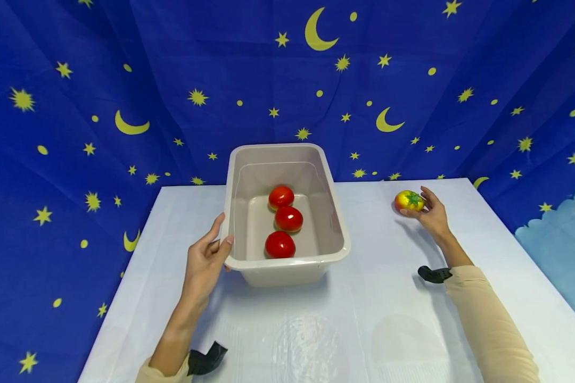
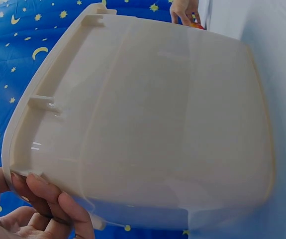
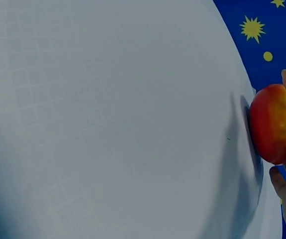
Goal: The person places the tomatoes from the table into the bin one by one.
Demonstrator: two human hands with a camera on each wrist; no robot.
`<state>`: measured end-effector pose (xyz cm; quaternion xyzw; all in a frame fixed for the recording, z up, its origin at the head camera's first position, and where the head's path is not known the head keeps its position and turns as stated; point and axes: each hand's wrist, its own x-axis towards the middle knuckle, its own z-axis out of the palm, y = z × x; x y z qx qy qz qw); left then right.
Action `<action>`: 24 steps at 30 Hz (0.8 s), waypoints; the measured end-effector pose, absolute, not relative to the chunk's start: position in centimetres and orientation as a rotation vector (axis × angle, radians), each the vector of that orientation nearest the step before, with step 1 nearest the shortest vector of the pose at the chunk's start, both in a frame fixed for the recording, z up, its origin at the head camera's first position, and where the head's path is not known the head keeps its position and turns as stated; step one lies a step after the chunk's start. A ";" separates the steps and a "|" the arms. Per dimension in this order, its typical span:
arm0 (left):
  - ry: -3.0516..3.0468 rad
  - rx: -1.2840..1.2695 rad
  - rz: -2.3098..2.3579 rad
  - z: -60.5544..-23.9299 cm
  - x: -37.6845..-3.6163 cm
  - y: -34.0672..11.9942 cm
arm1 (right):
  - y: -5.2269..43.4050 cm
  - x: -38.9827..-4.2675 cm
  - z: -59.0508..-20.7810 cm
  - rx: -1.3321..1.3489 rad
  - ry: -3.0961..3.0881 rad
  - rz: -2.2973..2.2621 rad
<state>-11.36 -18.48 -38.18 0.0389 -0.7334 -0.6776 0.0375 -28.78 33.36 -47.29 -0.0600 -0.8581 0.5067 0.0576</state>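
Note:
A light grey plastic bin (image 1: 284, 272) stands on the table with three shiny red tomatoes inside, a near one (image 1: 280, 245), a middle one (image 1: 289, 219) and a far one (image 1: 281, 197). My left hand (image 1: 206, 266) grips the bin's left rim, thumb over the edge and fingers beneath it, as the left wrist view shows. Off to the right, my right hand (image 1: 433, 213) holds a red and yellow tomato (image 1: 402, 200) with a green leafy top between thumb and fingers. In the right wrist view this tomato (image 3: 269, 124) sits close over the table, its shadow beside it.
The white table (image 1: 364, 298) reaches back to a dark blue curtain (image 1: 259, 69) printed with yellow moons and stars, which also hangs along both sides. Black wrist mounts (image 1: 435, 274) jut out from both sleeves over the tabletop.

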 end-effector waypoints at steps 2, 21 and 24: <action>-2.248 0.120 -2.081 -38.2 -11.4 -18.5 | 33.4 -28.8 -47.4 -0.194 -2.588 1.551; -2.230 0.116 -2.091 -38.3 -11.5 -18.5 | 33.5 -29.1 -48.0 -0.199 -2.608 1.531; -2.229 0.112 -2.092 -38.3 -11.5 -18.5 | 33.5 -29.1 -48.2 -0.204 -2.626 1.517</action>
